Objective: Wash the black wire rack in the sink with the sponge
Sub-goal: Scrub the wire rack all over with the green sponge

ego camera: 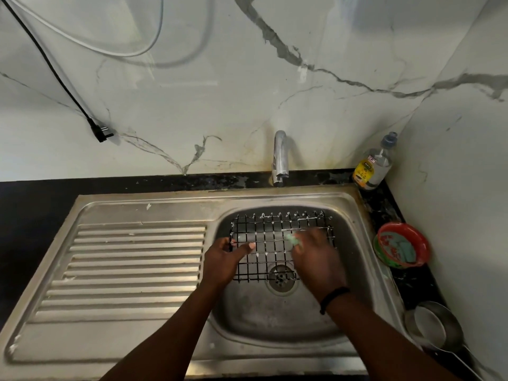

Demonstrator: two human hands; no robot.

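Note:
The black wire rack lies in the steel sink basin, dotted with white suds. My left hand grips its left edge, thumb over a wire. My right hand presses a pale green sponge onto the right half of the rack; the hand is blurred with motion. The sponge is mostly hidden under my fingers. The drain shows below the rack's near edge.
A chrome tap stands behind the basin, no water running. A ribbed drainboard lies left. On the black counter to the right stand a soap bottle, a red dish and a steel strainer. A black plug hangs on the wall.

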